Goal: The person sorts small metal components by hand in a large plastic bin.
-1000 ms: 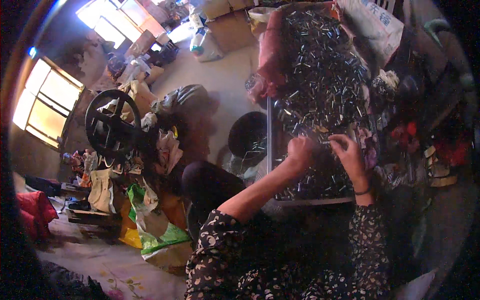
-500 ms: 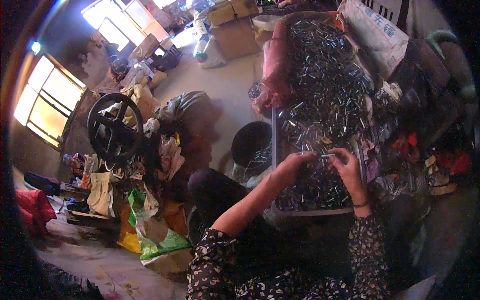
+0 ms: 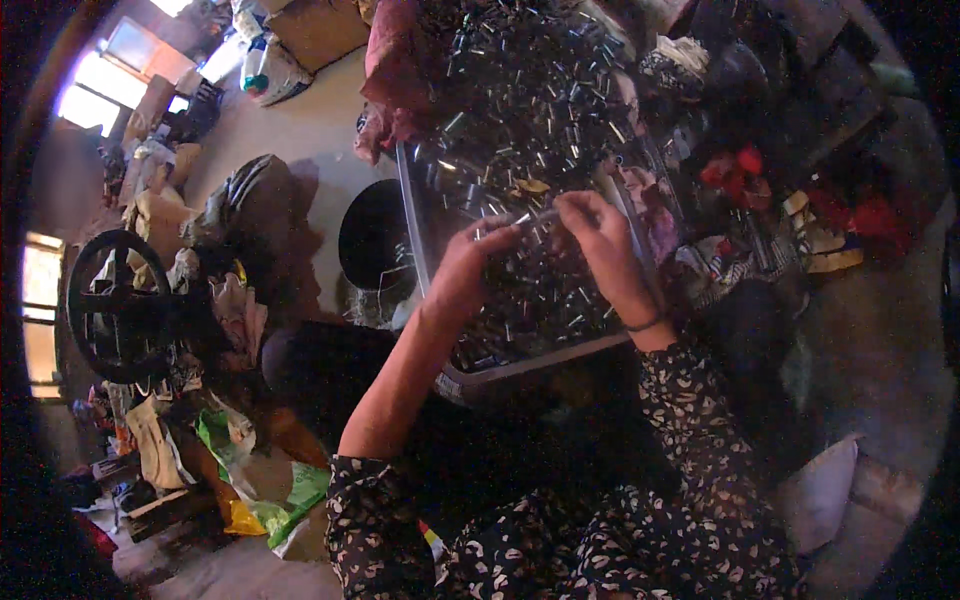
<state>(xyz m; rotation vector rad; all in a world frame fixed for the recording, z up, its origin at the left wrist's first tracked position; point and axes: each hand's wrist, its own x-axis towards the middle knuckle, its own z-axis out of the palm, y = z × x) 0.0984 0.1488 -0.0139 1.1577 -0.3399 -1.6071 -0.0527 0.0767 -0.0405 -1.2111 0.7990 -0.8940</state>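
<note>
- The person wears a dark garment printed all over with small pale, leaf-like blotches (image 3: 640,520); the cloth covers the chest and lap at the lower edge of the view.
- The left sleeve (image 3: 375,510) of that same print ends above the elbow, so the left forearm is bare down to the left hand (image 3: 465,275).
- The right sleeve (image 3: 700,400) is long and reaches nearly to the wrist.
- A thin dark band (image 3: 645,323) circles the right wrist, just above the sleeve's edge and just below the right hand (image 3: 600,240).
- Both hands are bare, with no gloves; rings cannot be made out.
</note>
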